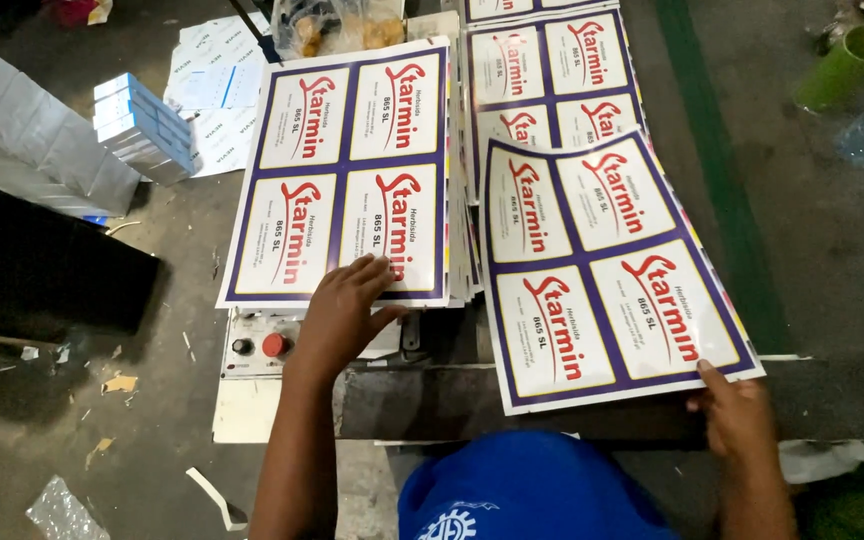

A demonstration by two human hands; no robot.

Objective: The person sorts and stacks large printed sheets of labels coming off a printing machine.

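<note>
Head view, two hands, left (344,312), right (735,412), three label sheets (607,272)

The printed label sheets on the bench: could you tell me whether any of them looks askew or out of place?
Yes. The sheet held at its lower corner by the right hand lies rotated, its edges crossing the stack behind it. The left stack, under the left hand, sits fairly square. Paper scraps litter the floor.

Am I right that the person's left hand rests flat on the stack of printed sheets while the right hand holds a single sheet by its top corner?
Not quite. The head view shows the right hand holding the single sheet by its bottom corner, nearest the person. The left hand does rest flat on the stack of printed sheets.
</note>
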